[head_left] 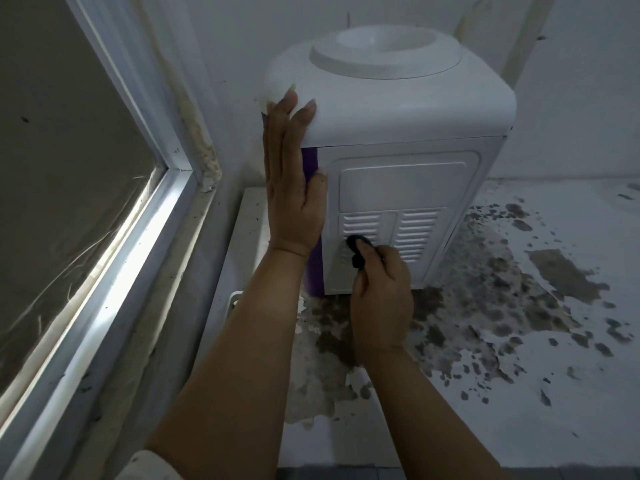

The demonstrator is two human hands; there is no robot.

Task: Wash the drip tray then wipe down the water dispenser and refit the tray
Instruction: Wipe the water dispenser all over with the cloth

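Note:
A white tabletop water dispenser (398,109) with a purple side stands on a stained counter, its vented back panel turned towards me. My left hand (294,181) lies flat with straight fingers against its left side, fingertips on the top cover's edge. My right hand (381,289) grips a small dark object (358,249), perhaps a cloth or sponge, and presses it on the lower vent slats. The drip tray is out of sight.
A window (86,202) with a white frame fills the left. The counter (519,323) is white with large dark peeled patches to the right and front of the dispenser. A white ledge (249,216) sits left of the dispenser, against the wall.

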